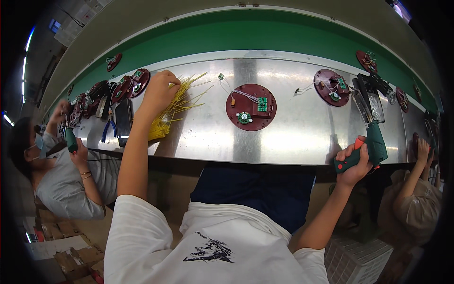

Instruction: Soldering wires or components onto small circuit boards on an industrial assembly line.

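Observation:
My right hand (355, 163) is wrapped round the grip of a green pistol-grip tool (376, 142) with a red trigger, held at the table's front edge. Up on the left, my left hand (163, 89) has its fingers drawn together beside a loose pile of thin yellow strips (182, 100). What the fingertips pinch, if anything, is hidden. Between my hands lies a round dark red disc (240, 105), apart from both. It carries a green circuit board, a round green-and-white part and white wires leading to a small green piece (221, 76).
A similar disc (326, 78) lies to the right, near a black holder (376, 87). More discs (124, 89), blue-handled pliers (109, 128) and a black case (124, 118) are on the left. Co-workers sit at both sides; the left one (75, 175) holds a green tool.

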### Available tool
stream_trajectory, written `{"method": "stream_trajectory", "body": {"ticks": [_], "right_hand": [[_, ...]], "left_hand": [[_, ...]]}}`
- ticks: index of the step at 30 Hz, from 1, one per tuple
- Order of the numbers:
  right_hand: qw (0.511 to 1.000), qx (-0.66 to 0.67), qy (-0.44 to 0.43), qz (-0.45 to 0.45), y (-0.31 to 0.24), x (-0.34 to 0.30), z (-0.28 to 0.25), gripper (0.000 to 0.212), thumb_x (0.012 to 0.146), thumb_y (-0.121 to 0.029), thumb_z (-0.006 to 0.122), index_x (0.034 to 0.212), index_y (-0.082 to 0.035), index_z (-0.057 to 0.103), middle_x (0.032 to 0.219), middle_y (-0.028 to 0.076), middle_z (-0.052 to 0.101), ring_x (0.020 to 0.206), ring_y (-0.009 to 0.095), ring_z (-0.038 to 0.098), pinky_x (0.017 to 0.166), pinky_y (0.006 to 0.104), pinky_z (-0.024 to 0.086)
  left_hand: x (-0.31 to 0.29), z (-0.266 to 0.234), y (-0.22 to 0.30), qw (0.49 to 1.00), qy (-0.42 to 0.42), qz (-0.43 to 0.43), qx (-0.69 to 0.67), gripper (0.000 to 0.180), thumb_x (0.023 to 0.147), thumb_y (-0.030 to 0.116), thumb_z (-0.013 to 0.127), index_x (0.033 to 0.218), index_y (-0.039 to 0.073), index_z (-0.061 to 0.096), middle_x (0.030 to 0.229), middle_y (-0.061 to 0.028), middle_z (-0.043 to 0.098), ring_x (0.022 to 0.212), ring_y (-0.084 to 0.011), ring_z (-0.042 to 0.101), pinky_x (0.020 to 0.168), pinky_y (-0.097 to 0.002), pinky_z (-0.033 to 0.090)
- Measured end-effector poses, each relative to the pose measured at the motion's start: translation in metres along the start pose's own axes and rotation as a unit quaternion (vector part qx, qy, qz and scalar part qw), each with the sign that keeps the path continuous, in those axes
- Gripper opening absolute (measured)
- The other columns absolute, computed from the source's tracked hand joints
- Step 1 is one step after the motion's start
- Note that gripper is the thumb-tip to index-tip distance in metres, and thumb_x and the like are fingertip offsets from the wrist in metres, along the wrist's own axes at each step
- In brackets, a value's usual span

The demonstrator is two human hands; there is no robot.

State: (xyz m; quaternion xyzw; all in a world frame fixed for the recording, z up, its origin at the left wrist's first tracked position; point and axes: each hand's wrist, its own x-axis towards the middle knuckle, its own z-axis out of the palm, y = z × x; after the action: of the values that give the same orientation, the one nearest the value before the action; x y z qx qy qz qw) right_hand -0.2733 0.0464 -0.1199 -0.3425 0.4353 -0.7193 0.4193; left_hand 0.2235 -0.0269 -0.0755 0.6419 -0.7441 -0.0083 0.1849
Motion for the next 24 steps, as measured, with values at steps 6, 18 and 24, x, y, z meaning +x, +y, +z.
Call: {"method": "stream_trajectory", "body": {"ticks": [6, 18, 24], "right_hand": [[1.0, 0.004, 0.0, 0.002, 0.0, 0.001, 0.001, 0.032, 0.098, -0.027, 0.049, 0.115, -0.001, 0.053, 0.064, 0.006, 0.047, 0.047, 0.015, 0.047, 0.046, 0.0294, 0.039], [1.0, 0.014, -0.011, 0.0, 0.001, 0.0, -0.002, 0.031, 0.098, -0.027, 0.049, 0.115, -0.001, 0.054, 0.063, 0.006, 0.048, 0.046, 0.015, 0.047, 0.045, 0.0291, 0.04], [1.0, 0.02, -0.007, 0.0, 0.004, 0.002, -0.003, 0.031, 0.098, -0.027, 0.048, 0.115, -0.001, 0.053, 0.063, 0.006, 0.048, 0.046, 0.015, 0.047, 0.045, 0.0291, 0.04]], "left_hand": [[0.0, 0.004, -0.004, 1.0, -0.005, 0.002, 0.012, 0.01, 0.084, 0.006, 0.065, 0.089, -0.001, 0.068, 0.097, -0.0153, 0.066, 0.093, -0.0344, 0.062, 0.085, -0.0397, 0.048], [-0.002, -0.003, 0.001, 0.996, 0.048, -0.012, -0.07, 0.009, 0.083, 0.007, 0.065, 0.088, 0.0, 0.068, 0.095, -0.0163, 0.067, 0.097, -0.0359, 0.06, 0.088, -0.0423, 0.047], [-0.007, 0.011, -0.004, 1.0, 0.0, -0.02, -0.01, 0.01, 0.082, 0.007, 0.066, 0.089, 0.0, 0.069, 0.097, -0.0162, 0.067, 0.097, -0.0358, 0.06, 0.089, -0.0425, 0.047]]}}
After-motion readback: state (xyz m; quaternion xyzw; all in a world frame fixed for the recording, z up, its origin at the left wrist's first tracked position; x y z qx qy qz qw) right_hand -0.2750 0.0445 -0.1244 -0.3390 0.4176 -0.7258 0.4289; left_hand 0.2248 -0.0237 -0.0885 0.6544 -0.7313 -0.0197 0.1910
